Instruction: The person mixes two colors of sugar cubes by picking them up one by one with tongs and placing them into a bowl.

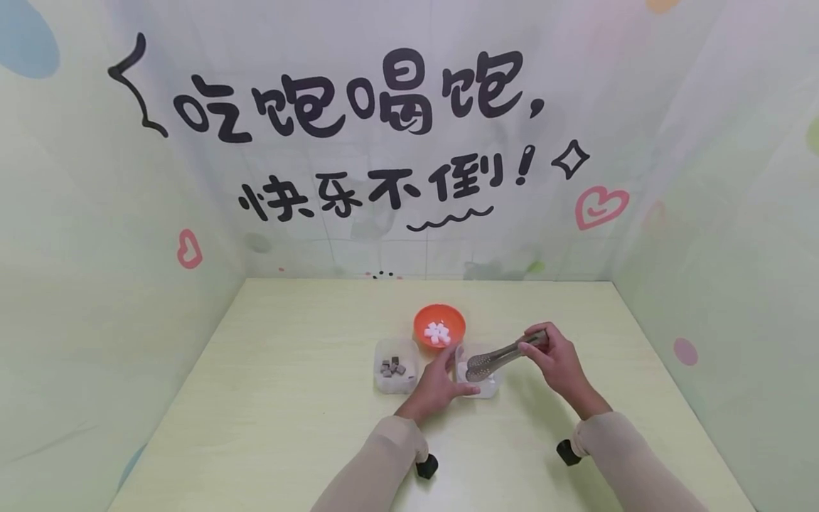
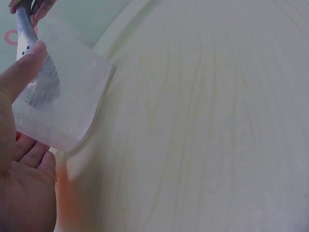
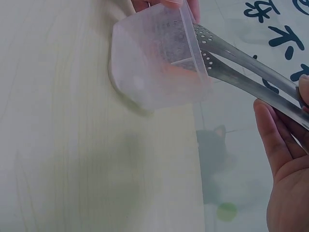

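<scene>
My left hand [image 1: 436, 387] holds a clear plastic container [image 1: 489, 390] from its left side, thumb toward the front and fingers toward the back. In the left wrist view the thumb lies at the rim of the container [image 2: 89, 108]. Metal tongs [image 1: 502, 357] with perforated ends are gripped by my right hand [image 1: 561, 361] near their handle end. Those perforated ends reach into the container. Through its wall in the right wrist view, the tips of the tongs [image 3: 241, 72] look blurred. Some white shows inside the container, partly hidden by the tongs and the left hand.
Just behind stands an orange bowl [image 1: 419, 336] with several white cubes [image 1: 438, 332]. A second clear container [image 1: 397, 388], left of my left hand, has several grey-brown cubes [image 1: 392, 368] in it. All stand on a pale wooden table [image 1: 275, 398] with printed curtains [image 1: 397, 249] around it.
</scene>
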{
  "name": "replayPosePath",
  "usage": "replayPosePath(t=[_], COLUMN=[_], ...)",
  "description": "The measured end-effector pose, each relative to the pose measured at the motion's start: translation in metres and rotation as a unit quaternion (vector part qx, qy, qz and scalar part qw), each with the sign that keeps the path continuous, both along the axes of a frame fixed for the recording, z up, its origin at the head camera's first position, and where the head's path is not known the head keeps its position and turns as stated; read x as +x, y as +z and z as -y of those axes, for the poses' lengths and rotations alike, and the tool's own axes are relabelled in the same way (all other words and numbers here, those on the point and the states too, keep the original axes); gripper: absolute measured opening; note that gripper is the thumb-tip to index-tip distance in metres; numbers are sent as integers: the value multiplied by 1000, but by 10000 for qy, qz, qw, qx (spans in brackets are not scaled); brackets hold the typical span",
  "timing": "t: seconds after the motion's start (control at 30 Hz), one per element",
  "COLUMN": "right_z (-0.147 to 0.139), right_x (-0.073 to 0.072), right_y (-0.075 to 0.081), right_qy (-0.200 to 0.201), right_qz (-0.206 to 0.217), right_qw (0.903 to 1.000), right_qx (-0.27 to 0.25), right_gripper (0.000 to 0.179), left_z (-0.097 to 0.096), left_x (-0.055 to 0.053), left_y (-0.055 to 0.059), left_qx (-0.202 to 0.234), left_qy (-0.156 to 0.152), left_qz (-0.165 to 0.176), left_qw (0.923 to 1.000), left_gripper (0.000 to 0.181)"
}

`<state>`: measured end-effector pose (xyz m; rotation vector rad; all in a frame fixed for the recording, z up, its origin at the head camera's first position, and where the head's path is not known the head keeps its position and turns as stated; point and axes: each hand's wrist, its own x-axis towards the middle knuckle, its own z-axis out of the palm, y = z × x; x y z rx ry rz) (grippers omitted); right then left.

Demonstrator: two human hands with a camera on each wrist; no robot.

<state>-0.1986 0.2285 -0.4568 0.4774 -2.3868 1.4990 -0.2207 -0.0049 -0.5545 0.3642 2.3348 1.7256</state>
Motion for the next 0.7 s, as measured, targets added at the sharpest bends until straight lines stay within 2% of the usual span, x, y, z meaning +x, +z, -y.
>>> replayPosePath(t=[0.23, 0.5, 0.7], right_z=[-4, -18, -18], right_x=[-1, -16, -18], right_y=[-1, -29, -31], right_qy=[35, 30, 151], right_qz=[44, 319, 97], right_qw=[9988, 9971, 9964], right_qx=[484, 687, 833], right_gripper=[21, 25, 23], left_z=[0, 0, 1], left_x=[0, 0, 0], left_y=[-1, -1, 1], left_qx=[-17, -56, -93], left_qy=[17, 11, -6], left_qz=[-27, -22, -41], left_qw=[10000, 10000, 9999], left_gripper=[100, 100, 100])
